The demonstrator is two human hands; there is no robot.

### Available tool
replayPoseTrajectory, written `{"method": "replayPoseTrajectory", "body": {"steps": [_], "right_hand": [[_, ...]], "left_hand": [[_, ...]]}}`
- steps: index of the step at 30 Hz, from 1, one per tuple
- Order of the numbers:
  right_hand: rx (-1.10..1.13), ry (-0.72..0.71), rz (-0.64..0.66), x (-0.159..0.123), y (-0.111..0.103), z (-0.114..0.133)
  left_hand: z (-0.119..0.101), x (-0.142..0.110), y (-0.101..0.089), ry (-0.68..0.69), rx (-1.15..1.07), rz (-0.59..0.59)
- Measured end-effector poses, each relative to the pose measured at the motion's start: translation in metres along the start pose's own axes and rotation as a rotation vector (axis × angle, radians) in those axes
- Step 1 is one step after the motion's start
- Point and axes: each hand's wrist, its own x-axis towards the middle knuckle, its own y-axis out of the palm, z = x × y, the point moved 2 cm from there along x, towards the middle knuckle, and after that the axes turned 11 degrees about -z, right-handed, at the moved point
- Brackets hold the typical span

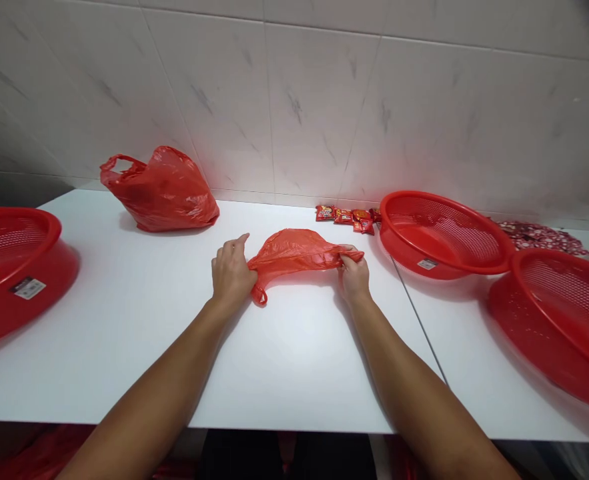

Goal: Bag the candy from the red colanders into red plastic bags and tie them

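Observation:
A thin red plastic bag (297, 250) is stretched sideways over the middle of the white table, held at both ends. My left hand (232, 270) grips its left end, the index finger sticking out, and a small loop of the bag hangs below that hand. At the other end, my right hand (354, 272) pinches a folded strip of the bag between thumb and fingers. The bag looks flat and slack, with nothing visible inside it.
A filled red bag (167, 193) stands back left. Small red snack packets (343, 215) lie by the wall. Red plastic baskets stand left (49, 267), back right (441, 263) and front right (534, 320). A patterned red-and-white cloth (544, 237) lies behind. A table seam (419, 320) runs right of my hand.

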Motion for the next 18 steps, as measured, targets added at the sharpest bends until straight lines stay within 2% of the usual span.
{"method": "replayPoseTrajectory", "body": {"steps": [3, 6, 8, 10, 12, 13, 15, 18], "right_hand": [[-0.021, 0.022, -0.005, -0.015, 0.008, 0.004], [-0.068, 0.030, 0.051, -0.036, 0.023, 0.009], [-0.100, 0.010, 0.098, -0.048, 0.033, 0.013], [-0.129, -0.019, 0.133, -0.054, 0.038, 0.017], [-0.125, -0.032, 0.139, -0.054, 0.037, 0.019], [-0.115, -0.028, 0.134, -0.053, 0.035, 0.021], [-0.087, -0.005, 0.123, -0.050, 0.028, 0.023], [-0.074, 0.028, 0.151, -0.048, 0.021, 0.026]], "left_hand": [[-0.009, -0.001, -0.010, 0.143, 0.045, -0.150], [-0.032, -0.016, -0.016, 0.381, -0.046, -0.267], [-0.052, -0.032, -0.014, 0.564, -0.205, -0.257], [-0.067, -0.046, -0.006, 0.641, -0.317, -0.127], [-0.074, -0.053, 0.005, 0.567, -0.312, 0.000], [-0.073, -0.053, 0.009, 0.498, -0.283, 0.020], [-0.064, -0.047, 0.016, 0.343, -0.191, 0.061], [-0.041, -0.033, 0.015, 0.144, -0.056, 0.232]]}}
